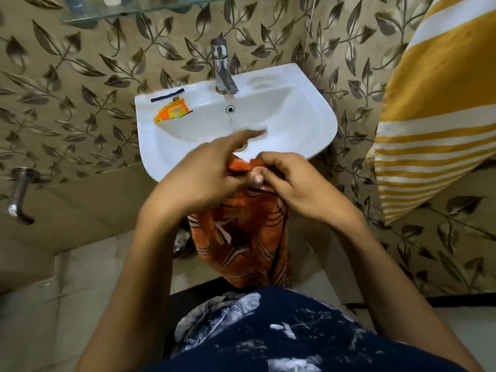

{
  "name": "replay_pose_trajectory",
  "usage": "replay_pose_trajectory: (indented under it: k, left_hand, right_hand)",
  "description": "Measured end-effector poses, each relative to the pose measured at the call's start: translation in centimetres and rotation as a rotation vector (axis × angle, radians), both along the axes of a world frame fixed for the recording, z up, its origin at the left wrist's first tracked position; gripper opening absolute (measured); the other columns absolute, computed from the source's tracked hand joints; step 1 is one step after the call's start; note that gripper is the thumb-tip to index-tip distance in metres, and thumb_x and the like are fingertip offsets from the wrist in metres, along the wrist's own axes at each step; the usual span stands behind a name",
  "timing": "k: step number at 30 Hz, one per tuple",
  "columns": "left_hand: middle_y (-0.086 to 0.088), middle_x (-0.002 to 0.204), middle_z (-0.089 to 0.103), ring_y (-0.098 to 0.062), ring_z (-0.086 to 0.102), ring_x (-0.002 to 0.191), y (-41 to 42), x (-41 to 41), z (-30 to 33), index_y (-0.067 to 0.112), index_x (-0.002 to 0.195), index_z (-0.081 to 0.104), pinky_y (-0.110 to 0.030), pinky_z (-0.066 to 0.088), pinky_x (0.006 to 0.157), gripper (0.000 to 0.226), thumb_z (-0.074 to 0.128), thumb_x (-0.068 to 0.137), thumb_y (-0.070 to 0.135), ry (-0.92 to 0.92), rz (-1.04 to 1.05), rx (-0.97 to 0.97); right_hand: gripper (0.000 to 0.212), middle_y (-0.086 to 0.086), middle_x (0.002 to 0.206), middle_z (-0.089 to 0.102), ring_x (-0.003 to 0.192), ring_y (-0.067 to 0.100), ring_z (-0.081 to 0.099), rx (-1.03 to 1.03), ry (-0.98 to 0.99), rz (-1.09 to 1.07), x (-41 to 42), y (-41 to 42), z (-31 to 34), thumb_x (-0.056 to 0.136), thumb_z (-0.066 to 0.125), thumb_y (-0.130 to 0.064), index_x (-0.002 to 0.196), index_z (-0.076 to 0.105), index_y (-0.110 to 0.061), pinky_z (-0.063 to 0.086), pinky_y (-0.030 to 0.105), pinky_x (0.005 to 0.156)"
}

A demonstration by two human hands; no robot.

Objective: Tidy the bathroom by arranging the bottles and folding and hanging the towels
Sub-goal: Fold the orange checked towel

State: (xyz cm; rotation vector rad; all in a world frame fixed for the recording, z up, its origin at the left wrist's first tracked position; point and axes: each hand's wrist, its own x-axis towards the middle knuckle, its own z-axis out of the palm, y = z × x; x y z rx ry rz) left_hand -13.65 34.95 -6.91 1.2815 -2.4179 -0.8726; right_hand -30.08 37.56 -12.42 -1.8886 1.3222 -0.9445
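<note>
Had orange towel (241,237) hanging just in front of sink (308,124), right hand (292,183) pinching top edge, left hand (204,175) on it too, forefinger stuck out. Soft floppy thing, light I'd guess; best held by corners.

Orange wrapper (171,113) on the sink (308,122) rim — printed lettering present, seen upside down, too blurred to read. No other text legible.

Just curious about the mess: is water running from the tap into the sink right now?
No, the tap shows no stream, and the white sink basin beneath it looks dry.
</note>
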Motion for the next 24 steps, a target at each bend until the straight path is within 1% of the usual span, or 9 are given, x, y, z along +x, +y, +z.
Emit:
replay_pose_trajectory:
  k: [2, 4, 7, 10, 14, 19, 21, 22, 24]
  left_hand:
    - [0.002, 0.101, 0.066, -0.014, 0.059, 0.092, -0.1, -0.3, -0.4, 0.030, 0.113, 0.061, -0.034, 0.047, 0.081, 0.033, 0.064, 0.082, 0.040, -0.065, 0.021, -0.064]
    - [-0.001, 0.081, 0.066, -0.017, 0.058, 0.078, -0.3, -0.2, -0.5, 0.020, 0.088, 0.066, -0.033, 0.044, 0.067, 0.025, 0.065, 0.080, 0.043, -0.035, 0.061, -0.135]
    - [-0.001, 0.068, 0.062, -0.017, 0.056, 0.070, -0.5, -0.1, -0.5, 0.017, 0.074, 0.064, -0.031, 0.039, 0.060, 0.023, 0.065, 0.081, 0.039, 0.006, 0.060, -0.166]
    - [-0.003, 0.073, 0.065, -0.022, 0.059, 0.075, -0.6, 0.0, -0.2, 0.018, 0.075, 0.064, -0.036, 0.045, 0.066, 0.020, 0.062, 0.084, 0.035, 0.117, 0.066, -0.165]
    - [0.005, 0.066, 0.060, -0.004, 0.053, 0.061, -0.8, 0.3, 0.2, 0.019, 0.075, 0.062, -0.020, 0.043, 0.060, 0.016, 0.061, 0.088, 0.027, 0.338, 0.110, -0.120]
    - [0.013, 0.062, 0.061, 0.000, 0.054, 0.056, -1.7, 1.3, 0.0, 0.024, 0.072, 0.062, -0.020, 0.046, 0.059, 0.016, 0.062, 0.087, 0.032, 0.540, 0.362, -0.079]
    - [0.005, 0.075, 0.064, 0.003, 0.057, 0.054, -2.0, 1.5, -0.6, 0.019, 0.090, 0.064, -0.019, 0.047, 0.056, 0.008, 0.064, 0.086, 0.026, 0.551, 0.475, -0.025]
    - [0.000, 0.085, 0.063, 0.004, 0.059, 0.055, -1.9, 1.5, -0.9, 0.020, 0.102, 0.061, -0.015, 0.048, 0.053, 0.018, 0.065, 0.086, 0.024, 0.556, 0.506, 0.014]
    - [0.004, 0.099, 0.057, 0.003, 0.062, 0.068, -1.6, 1.6, -1.4, 0.032, 0.119, 0.052, -0.012, 0.049, 0.053, 0.039, 0.067, 0.084, 0.024, 0.486, 0.451, 0.058]
  right_hand:
    - [0.017, 0.003, 0.075, 0.063, 0.073, 0.009, 0.058, -0.016, 0.007, -0.020, -0.3, -0.3, 0.6, 0.095, 0.052, -0.017, 0.081, 0.060, -0.010, 0.045, 0.033, 0.070]
    - [0.009, 0.004, 0.082, 0.068, 0.080, 0.015, 0.064, 0.013, -0.075, -0.029, -0.6, -0.3, 0.7, 0.093, 0.057, -0.020, 0.087, 0.062, -0.015, 0.050, 0.034, 0.074]
    - [0.006, -0.010, 0.081, 0.067, 0.077, -0.002, 0.064, 0.072, -0.171, -0.012, -0.9, -0.2, 0.1, 0.090, 0.062, -0.024, 0.089, 0.057, -0.025, 0.049, 0.019, 0.071]
    - [0.005, -0.013, 0.082, 0.061, 0.078, -0.001, 0.063, 0.080, -0.196, 0.039, -0.9, -0.1, -0.8, 0.089, 0.061, -0.015, 0.093, 0.057, -0.015, 0.049, 0.018, 0.072]
    - [0.003, 0.012, 0.087, 0.063, 0.083, 0.032, 0.064, 0.156, -0.149, 0.000, -1.4, 0.0, -3.1, 0.089, 0.059, -0.004, 0.092, 0.058, -0.004, 0.051, 0.046, 0.079]
    - [0.011, 0.003, 0.082, 0.062, 0.078, 0.011, 0.059, 0.248, -0.123, -0.041, -1.7, 0.6, -5.0, 0.094, 0.054, -0.008, 0.088, 0.060, -0.001, 0.046, 0.028, 0.076]
    - [0.014, 0.013, 0.083, 0.061, 0.078, 0.014, 0.056, 0.262, -0.157, -0.042, -1.4, 0.7, -4.8, 0.096, 0.051, -0.014, 0.090, 0.058, -0.003, 0.046, 0.038, 0.074]
    - [0.018, 0.019, 0.085, 0.060, 0.079, 0.016, 0.054, 0.266, -0.174, -0.035, -1.1, 0.7, -4.5, 0.097, 0.049, -0.019, 0.090, 0.056, -0.003, 0.045, 0.044, 0.074]
    - [0.021, 0.007, 0.084, 0.062, 0.084, 0.012, 0.057, 0.263, -0.226, -0.011, -0.4, 0.9, -3.7, 0.098, 0.047, -0.024, 0.089, 0.056, -0.006, 0.045, 0.038, 0.078]
